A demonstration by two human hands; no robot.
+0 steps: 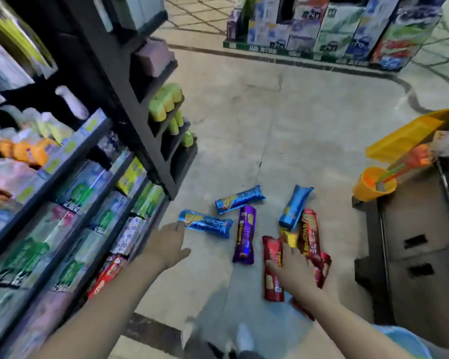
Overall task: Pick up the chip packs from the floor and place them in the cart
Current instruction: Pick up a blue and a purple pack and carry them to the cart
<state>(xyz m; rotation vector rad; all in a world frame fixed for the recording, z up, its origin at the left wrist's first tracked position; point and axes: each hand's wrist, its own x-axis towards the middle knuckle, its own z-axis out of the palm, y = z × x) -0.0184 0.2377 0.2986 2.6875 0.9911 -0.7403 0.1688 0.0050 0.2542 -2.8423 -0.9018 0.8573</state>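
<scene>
Chip packs [246, 234] lie on floor [270, 120] beside cart [415, 229]. Left hand [167, 244] open, fingers spread, near blue pack [205, 223]. Right hand [293, 273] open flat over red pack [272, 268].

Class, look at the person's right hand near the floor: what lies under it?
The right hand is spread over two red packs lying side by side. A yellow pack shows just beyond its fingertips. The middle parts of the red packs are covered by the hand.

"35" on blue price tag [389, 64]
</scene>
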